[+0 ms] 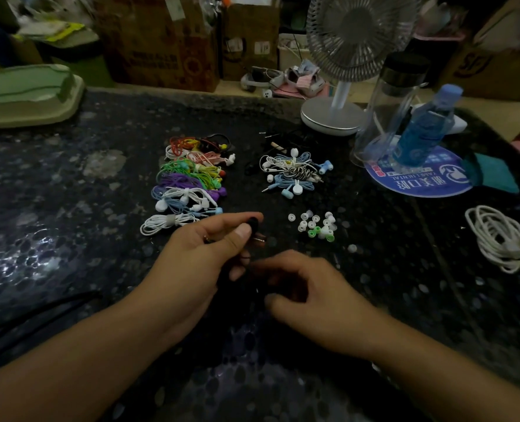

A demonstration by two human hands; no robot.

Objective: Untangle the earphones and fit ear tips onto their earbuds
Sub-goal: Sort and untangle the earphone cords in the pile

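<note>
My left hand (210, 254) pinches a black earbud (253, 223) between thumb and forefinger, just above the dark table. Its black cord drops toward my right hand (301, 287), whose curled fingers hold the dark cord; the cord is hard to make out against the table. Several loose ear tips (315, 226), white and green, lie to the right of the earbud. A row of bundled coloured earphones (188, 178) sits behind my left hand. A second pile of white and blue earphones (293, 172) lies further right.
A white desk fan (338, 114) stands at the back. A clear bottle (386, 111) and a blue bottle (423, 129) stand on a round blue mat. A coiled white cable (496, 236) lies at the right edge. A green tray (24, 92) sits far left.
</note>
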